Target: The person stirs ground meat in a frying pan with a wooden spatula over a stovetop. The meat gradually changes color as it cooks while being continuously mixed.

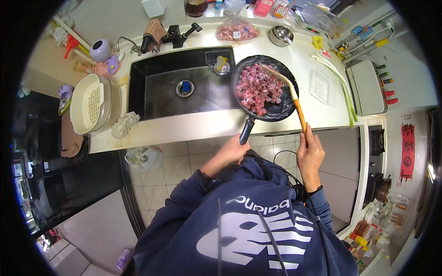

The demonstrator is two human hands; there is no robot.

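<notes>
My left hand (237, 149) is closed around the black handle of a frying pan (276, 112), which is over the counter at the sink's right edge. Many small, round red pieces coated in white (253, 86) lie heaped in the pan, mostly on its left side. My right hand (310, 148) grips the wooden handle of a spatula (299, 112). The spatula's pale head rests among the pieces near the top of the pan.
Left of the pan is a black sink (165, 86). A clear bag of reddish pieces (238, 30) and metal bowls (282, 36) stand behind. Green onions (340, 81), a clear plastic lid (323, 86) and a knife block (367, 88) are at right; a cream basket (86, 103) and crumpled cloth (125, 125) at left.
</notes>
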